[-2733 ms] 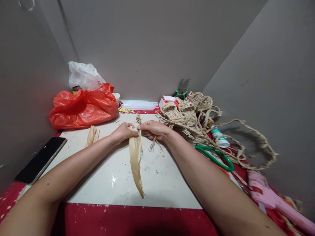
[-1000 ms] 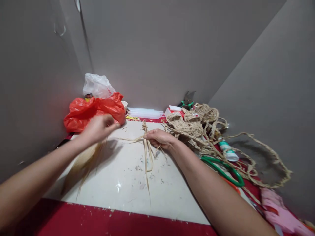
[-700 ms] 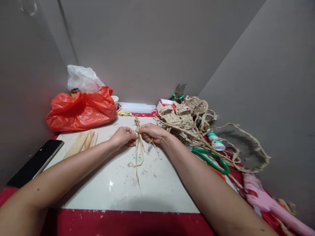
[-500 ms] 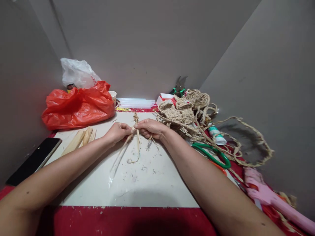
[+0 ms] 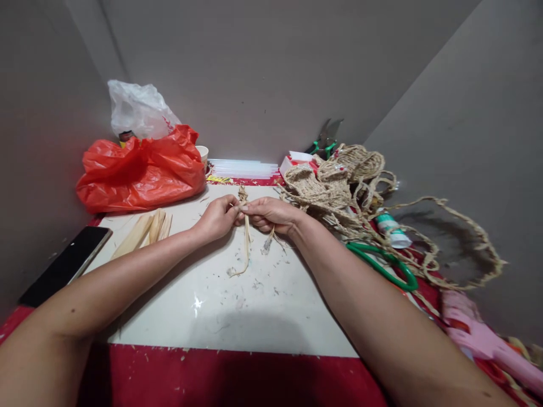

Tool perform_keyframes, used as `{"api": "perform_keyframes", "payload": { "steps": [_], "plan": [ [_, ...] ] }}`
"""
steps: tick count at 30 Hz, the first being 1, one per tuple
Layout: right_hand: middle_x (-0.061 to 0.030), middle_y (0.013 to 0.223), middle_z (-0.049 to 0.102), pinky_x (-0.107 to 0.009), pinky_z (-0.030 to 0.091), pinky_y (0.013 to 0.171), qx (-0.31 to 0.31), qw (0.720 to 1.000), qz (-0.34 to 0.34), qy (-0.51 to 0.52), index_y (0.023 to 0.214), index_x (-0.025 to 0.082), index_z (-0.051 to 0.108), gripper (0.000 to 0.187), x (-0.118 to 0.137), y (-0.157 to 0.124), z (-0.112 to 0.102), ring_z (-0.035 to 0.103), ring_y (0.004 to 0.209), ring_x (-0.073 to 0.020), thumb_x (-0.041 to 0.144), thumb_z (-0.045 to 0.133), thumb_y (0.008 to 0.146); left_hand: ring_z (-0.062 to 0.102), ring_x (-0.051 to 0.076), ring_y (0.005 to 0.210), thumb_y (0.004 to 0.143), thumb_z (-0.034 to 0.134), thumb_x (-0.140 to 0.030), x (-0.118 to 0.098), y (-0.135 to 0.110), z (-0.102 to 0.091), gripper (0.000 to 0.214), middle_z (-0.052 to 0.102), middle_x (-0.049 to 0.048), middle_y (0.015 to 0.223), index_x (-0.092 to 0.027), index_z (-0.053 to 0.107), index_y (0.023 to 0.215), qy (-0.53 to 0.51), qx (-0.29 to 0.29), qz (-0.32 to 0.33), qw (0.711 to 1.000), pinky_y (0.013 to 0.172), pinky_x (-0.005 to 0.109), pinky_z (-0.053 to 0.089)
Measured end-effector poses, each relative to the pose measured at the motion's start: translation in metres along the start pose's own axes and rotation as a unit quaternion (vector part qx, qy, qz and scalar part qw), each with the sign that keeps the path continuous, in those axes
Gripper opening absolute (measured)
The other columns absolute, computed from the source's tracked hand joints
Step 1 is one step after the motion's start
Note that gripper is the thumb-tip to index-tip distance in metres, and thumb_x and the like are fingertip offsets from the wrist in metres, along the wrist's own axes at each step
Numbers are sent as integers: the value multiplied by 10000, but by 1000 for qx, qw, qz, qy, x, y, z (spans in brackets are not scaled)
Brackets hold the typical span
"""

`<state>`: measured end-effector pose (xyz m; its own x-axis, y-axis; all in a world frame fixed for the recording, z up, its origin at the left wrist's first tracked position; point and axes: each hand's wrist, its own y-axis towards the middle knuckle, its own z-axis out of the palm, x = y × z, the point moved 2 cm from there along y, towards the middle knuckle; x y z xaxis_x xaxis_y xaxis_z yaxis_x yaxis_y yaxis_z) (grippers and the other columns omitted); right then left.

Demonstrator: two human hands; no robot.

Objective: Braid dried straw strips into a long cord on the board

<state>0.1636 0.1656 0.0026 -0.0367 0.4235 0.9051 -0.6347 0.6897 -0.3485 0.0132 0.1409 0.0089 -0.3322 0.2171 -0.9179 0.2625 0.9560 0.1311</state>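
My left hand (image 5: pixel 217 217) and my right hand (image 5: pixel 272 213) meet over the white board (image 5: pixel 263 305). Both are closed, fingertips pinching a small bundle of dried plant strips (image 5: pixel 246 237) between them. Its knotted, braided end (image 5: pixel 242 194) sticks up beyond the fingertips. One pale strip hangs down toward me and curls at its tip. Below my right hand a short frayed tuft (image 5: pixel 268 244) pokes out. How the strips cross inside the pinch is hidden by my fingers.
Left are a red plastic bag (image 5: pixel 144 175), flat dried husks (image 5: pixel 146 229) and a phone (image 5: pixel 65 265). Right are a heap of braided cord (image 5: pixel 322 192), green-handled scissors (image 5: pixel 388 263) and a pink glue gun (image 5: pixel 483 339). Pruning shears (image 5: pixel 326 138) lean at the back, near clear glue sticks (image 5: pixel 244 168).
The long thin strands that trailed from my left hand toward me no longer show. My left hand has turned and closed nearer my right. The whole view has shifted slightly.
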Motion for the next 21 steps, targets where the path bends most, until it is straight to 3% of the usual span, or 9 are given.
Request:
{"api": "perform_keyframes", "payload": {
  "steps": [6, 9, 16, 18, 21],
  "plan": [
    [112, 436, 245, -129, 116, 325, 0, 1000, 0, 9, 727, 95, 578, 226, 1, 0, 1, 157, 353, -3, 294, 685, 735, 514, 56, 456, 808, 544, -206, 0, -3, 3, 64, 590, -1, 673, -148, 526, 789, -113, -10, -84, 990, 463, 194, 425],
    [114, 442, 229, -127, 111, 328, 2, 1000, 11, 24, 722, 100, 568, 231, 0, -1, 1, 140, 357, -2, 299, 682, 743, 505, 57, 452, 786, 575, -206, 0, -6, -1, 77, 609, 10, 670, -129, 571, 781, -106, -12, -96, 990, 468, 201, 426],
    [111, 428, 238, -132, 115, 330, -22, 1000, 12, 14, 715, 106, 552, 262, -1, -2, 5, 149, 354, -5, 336, 676, 738, 568, 108, 678, 750, 518, -144, -4, -12, -6, 155, 660, 16, 701, -133, 672, 732, 82, -9, 41, 996, 676, 215, 432],
    [115, 425, 234, -134, 119, 331, -21, 1000, 16, 4, 703, 113, 540, 271, -2, -2, 6, 146, 351, -4, 347, 673, 733, 541, 101, 610, 739, 536, -170, -4, -11, -6, 136, 636, 15, 640, -127, 664, 721, 65, 5, 1, 998, 619, 212, 423],
    [119, 429, 233, -134, 120, 332, -7, 1000, 0, -17, 685, 117, 527, 291, -1, 0, 5, 135, 353, -1, 366, 672, 728, 518, 89, 526, 778, 515, -224, -5, -5, -6, 160, 605, 27, 613, -114, 626, 744, -77, 46, -103, 991, 533, 209, 410]
  ]
}}
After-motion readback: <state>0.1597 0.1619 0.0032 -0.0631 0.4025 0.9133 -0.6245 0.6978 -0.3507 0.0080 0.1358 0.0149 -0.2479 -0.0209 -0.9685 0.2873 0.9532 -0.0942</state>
